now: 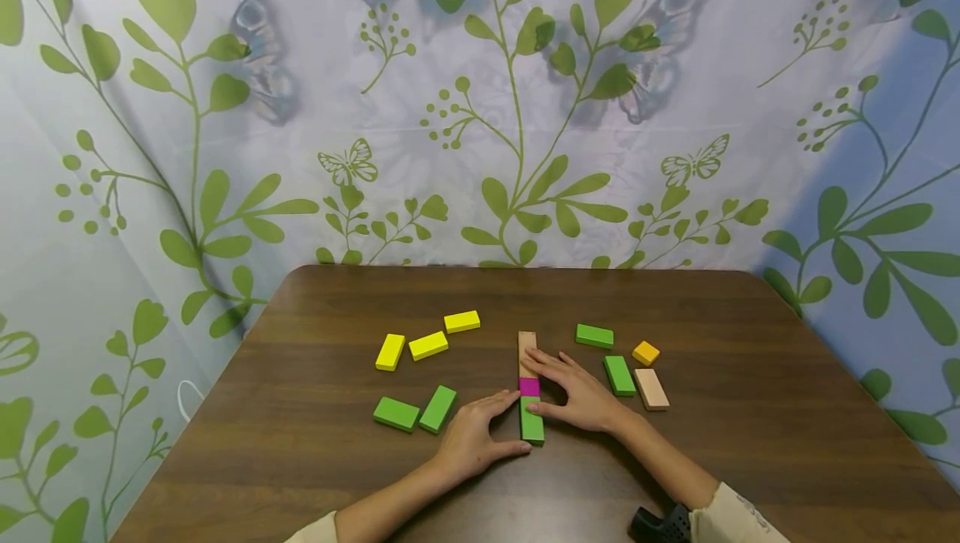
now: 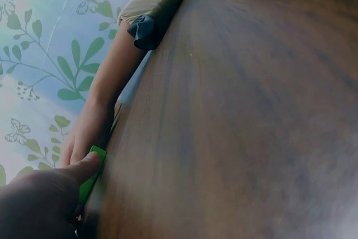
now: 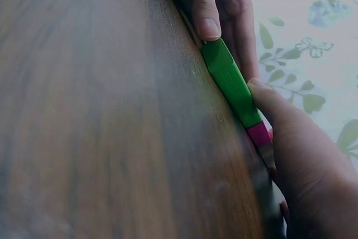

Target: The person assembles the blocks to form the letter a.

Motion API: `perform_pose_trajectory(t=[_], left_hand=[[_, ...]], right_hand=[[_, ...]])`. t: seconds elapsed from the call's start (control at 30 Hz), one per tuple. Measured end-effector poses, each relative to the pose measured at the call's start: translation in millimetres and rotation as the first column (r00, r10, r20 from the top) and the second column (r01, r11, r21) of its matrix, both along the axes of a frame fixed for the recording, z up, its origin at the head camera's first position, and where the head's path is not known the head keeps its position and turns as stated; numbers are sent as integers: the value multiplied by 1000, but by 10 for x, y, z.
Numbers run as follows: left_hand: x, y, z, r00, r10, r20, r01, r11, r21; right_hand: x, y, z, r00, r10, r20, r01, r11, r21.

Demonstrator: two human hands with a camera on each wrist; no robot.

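Head view, both hands' fingers resting straight against a block row [image 1: 529, 389] (green block partly hidden), left hand [image 1: 472, 439], right hand [image 1: 577, 397].

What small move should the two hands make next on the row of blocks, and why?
Probably press inward gently to straighten the row. The left hand and right hand flank the green block, magenta block and tan block, laid end to end, and the green block looks slightly angled.
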State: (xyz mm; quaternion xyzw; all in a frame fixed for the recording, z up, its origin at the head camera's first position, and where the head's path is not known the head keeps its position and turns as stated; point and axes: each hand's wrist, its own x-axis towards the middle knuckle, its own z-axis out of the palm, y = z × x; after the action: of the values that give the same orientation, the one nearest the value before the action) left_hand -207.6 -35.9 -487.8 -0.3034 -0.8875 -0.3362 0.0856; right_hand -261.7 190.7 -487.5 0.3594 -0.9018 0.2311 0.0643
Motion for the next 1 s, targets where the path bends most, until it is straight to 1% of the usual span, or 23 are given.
perform_pose_trajectory(t=[0.27, 0.53, 0.8, 1.0], left_hand=[[2, 2, 15, 1000, -10, 10, 10, 1000, -12], [-1, 5, 29, 1000, -10, 11, 10, 1000, -13], [9, 3, 28, 1000, 8, 30, -7, 1000, -21], [8, -3, 37, 1000, -2, 27, 2, 1000, -20]], right_hand=[[30, 72, 20, 1000, 0, 17, 0, 1000, 25], [40, 178, 46, 998, 30, 55, -29, 999, -23], [40, 331, 29, 991, -58, 117, 60, 998, -17], [30, 358, 29, 993, -59, 106, 61, 998, -16]])
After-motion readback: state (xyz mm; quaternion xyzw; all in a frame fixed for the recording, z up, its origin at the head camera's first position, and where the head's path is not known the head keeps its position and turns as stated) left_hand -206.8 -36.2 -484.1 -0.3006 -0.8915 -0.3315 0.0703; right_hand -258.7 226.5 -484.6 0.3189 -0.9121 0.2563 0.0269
